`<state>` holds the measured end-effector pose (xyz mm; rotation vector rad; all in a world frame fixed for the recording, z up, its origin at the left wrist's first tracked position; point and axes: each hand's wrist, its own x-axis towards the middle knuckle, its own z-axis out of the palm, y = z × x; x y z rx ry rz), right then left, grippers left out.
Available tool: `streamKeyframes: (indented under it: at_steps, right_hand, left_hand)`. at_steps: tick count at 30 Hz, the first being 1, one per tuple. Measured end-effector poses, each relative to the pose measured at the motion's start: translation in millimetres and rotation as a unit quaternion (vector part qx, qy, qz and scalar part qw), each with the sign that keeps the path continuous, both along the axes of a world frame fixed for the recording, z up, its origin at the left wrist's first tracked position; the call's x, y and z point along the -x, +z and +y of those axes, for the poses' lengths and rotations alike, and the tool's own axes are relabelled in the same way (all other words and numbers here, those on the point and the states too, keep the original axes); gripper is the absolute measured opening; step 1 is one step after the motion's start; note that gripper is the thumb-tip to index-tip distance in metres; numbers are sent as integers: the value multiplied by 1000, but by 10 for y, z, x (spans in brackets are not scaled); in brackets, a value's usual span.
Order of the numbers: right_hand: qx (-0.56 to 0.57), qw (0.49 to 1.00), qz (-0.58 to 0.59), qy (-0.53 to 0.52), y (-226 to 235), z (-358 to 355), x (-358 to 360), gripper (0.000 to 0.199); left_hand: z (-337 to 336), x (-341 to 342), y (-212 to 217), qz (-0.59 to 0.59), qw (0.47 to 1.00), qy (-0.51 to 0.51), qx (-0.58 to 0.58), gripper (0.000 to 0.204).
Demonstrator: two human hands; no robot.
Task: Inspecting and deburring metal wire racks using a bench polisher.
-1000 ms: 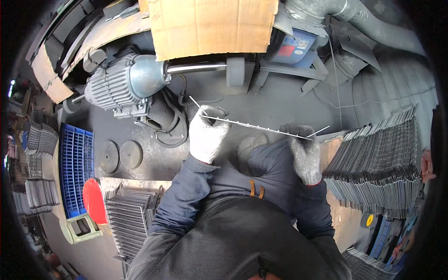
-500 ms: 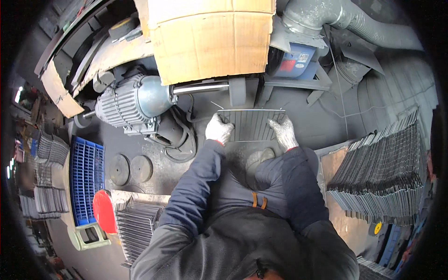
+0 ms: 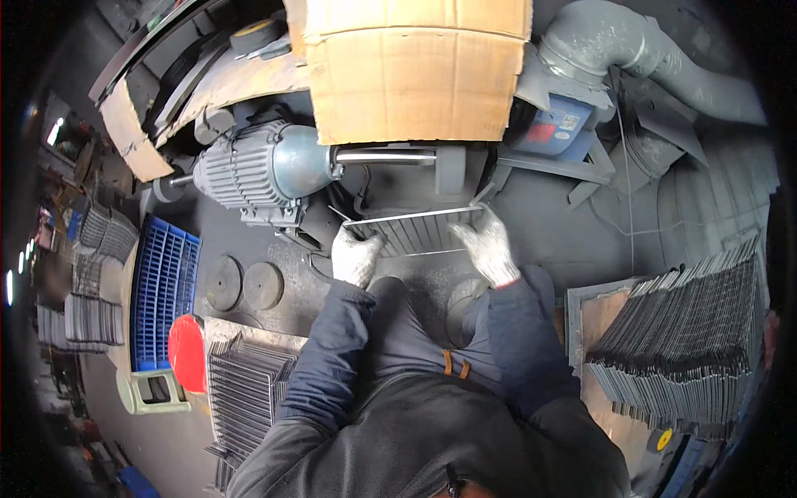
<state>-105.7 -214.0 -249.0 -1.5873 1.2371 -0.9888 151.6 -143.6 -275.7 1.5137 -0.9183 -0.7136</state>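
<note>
Gripping a flat rectangular wire grid panel of bare grey metal (image 3: 415,234), both gloved hands have it by its short ends. The left hand (image 3: 355,256), in a white knit work glove, is curled closed around the panel's left end, and the right hand (image 3: 488,247), same kind of glove, is closed on the right end with fingers wrapped over the edge. The panel sits level between them, stretched out flat, just below the steel shaft and grey wheel (image 3: 448,166) of the machine, so pretty close to it but I can't tell if it's touching.

Moving outward: that shaft runs out of a big ribbed grey electric motor (image 3: 257,170) on the left, and a brown cardboard box hood (image 3: 415,75) sits over the wheel area. Behind on the right there's a blue-and-red box (image 3: 556,129) and a fat grey duct pipe (image 3: 631,58) curving away.

Down on the right, a big stack of the same kind of wire panels (image 3: 689,332) leans in a row on a brown tray. On the lower left another pile of wire panels (image 3: 249,390) lies flat, next to a red round lid (image 3: 189,353) and a blue plastic slotted crate (image 3: 164,290). Two dark round discs (image 3: 245,285) lie on the floor near the crate. Dark jacket sleeves come up from the bottom of the view.
</note>
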Motion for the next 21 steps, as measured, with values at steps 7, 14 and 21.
streamKeyframes:
  at_steps: [7,14,21]
  right_hand:
    - [-42,989,-143,-15,658,450,528,36]
    - [-228,948,-218,-47,533,451,1191,39]
    - [187,953,196,138,169,555,1432,52]
  left_hand:
    - [301,134,270,151,970,-192,5,19]
    - [466,320,519,279,922,-259,-71,26]
    - [392,293,450,329,903,-248,-119,26]
